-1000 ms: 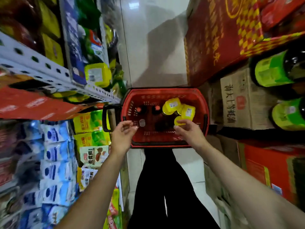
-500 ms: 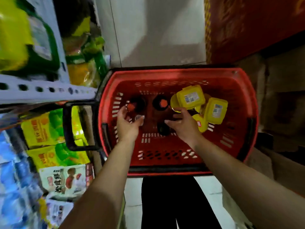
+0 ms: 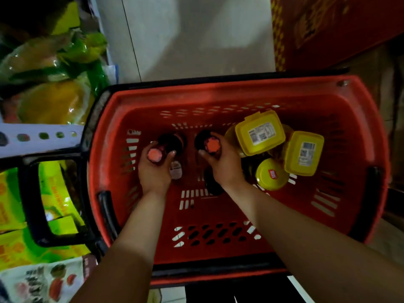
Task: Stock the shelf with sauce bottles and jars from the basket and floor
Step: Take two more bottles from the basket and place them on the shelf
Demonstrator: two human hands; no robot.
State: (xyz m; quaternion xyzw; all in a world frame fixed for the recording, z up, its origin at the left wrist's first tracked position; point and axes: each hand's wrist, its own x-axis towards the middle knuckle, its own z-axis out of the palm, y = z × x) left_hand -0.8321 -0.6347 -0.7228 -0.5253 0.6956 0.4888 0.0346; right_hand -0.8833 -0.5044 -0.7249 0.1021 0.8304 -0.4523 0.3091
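Note:
A red plastic basket [image 3: 218, 95] fills the view below me. Two dark sauce bottles with orange-red caps stand in it. My left hand [image 3: 154, 171] grips the neck of the left bottle [image 3: 154, 154]. My right hand [image 3: 225, 162] grips the neck of the right bottle [image 3: 212, 145]. A third dark bottle [image 3: 213, 184] with a black cap stands between my wrists, partly hidden. On the basket's right side are two yellow square-lidded jars [image 3: 260, 133] [image 3: 303, 153] and a round yellow-lidded jar [image 3: 272, 174].
A white perforated shelf edge [image 3: 39, 136] with yellow and green packets [image 3: 50, 101] is on the left. The basket's black handle [image 3: 32, 204] juts leftward. Red cartons [image 3: 328, 29] and brown boxes line the right. Pale tiled floor [image 3: 196, 36] lies beyond the basket.
My head has moved down closer to the basket. Both hands reached in from its near rim and closed on the necks of the two orange-capped bottles.

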